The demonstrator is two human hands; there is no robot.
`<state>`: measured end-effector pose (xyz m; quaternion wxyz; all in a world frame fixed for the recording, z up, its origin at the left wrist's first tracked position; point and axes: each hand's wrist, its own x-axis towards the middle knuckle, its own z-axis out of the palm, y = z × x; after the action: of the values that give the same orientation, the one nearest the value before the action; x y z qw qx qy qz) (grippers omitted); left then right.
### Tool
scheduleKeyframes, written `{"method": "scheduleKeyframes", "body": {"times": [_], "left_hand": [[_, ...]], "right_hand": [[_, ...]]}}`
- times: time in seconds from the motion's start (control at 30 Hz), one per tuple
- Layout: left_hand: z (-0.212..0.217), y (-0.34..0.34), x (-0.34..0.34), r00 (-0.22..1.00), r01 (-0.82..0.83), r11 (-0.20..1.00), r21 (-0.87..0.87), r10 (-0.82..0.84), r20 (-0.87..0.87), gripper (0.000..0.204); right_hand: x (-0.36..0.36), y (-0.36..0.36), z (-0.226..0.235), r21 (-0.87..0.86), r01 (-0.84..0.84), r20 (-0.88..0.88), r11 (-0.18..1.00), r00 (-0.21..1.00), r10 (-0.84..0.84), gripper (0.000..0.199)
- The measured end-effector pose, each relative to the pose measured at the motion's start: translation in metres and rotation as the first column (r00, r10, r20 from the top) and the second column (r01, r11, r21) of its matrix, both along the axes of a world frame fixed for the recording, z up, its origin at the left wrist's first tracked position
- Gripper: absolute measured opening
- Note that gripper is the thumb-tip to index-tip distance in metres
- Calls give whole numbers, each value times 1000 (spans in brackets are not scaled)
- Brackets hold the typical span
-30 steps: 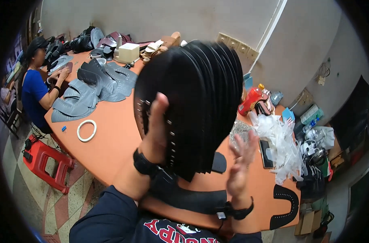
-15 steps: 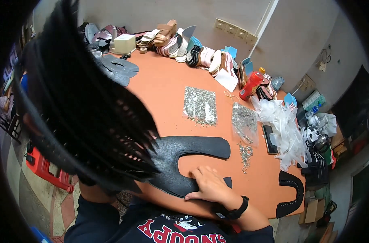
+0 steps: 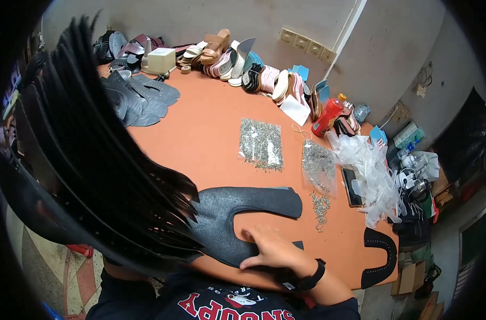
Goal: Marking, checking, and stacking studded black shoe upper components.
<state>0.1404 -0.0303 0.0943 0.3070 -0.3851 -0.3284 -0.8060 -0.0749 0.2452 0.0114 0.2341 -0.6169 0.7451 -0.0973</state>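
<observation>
A thick, fanned stack of black leather shoe-upper pieces rises at the left, close to the camera. My left hand is on this stack, nearly all hidden by it; only a bit of a finger shows. On the table in front of me lies a black U-shaped leather upper, its opening to the right, with another layer's edge peeking out at the back. Over its near leg is my right hand, thumb and fingers spread apart, the fingers slightly blurred. The stack's ends overlap the upper's left side.
Two clear bags of small metal studs lie mid-table, with loose studs nearby. A studded black U-piece is at the right edge. A phone, crumpled plastic, a red bottle, sandal soles and grey uppers surround them.
The black stack has swung lower and to the left, uncovering more grey uppers behind it. My right hand's fingers have lifted and curled a little over the upper. The view has shifted slightly.
</observation>
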Motion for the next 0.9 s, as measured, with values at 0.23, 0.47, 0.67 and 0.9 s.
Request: {"method": "scheduleKeyframes", "body": {"times": [0.23,0.47,0.67,0.9], "left_hand": [[-4,72,7,986,-122,992,-17,123,115,61],[-1,108,-3,949,-195,980,-47,200,245,60],[5,125,-23,908,-230,971,-67,239,345,59],[21,127,-24,808,-394,882,258,199,555,50]], "right_hand": [[1,-21,74,-685,-32,399,728,819,411,124],[44,-18,54,-655,59,623,753,606,495,144],[62,-15,42,-354,82,868,932,399,295,154],[81,-37,58,-544,24,775,839,399,491,109]]}}
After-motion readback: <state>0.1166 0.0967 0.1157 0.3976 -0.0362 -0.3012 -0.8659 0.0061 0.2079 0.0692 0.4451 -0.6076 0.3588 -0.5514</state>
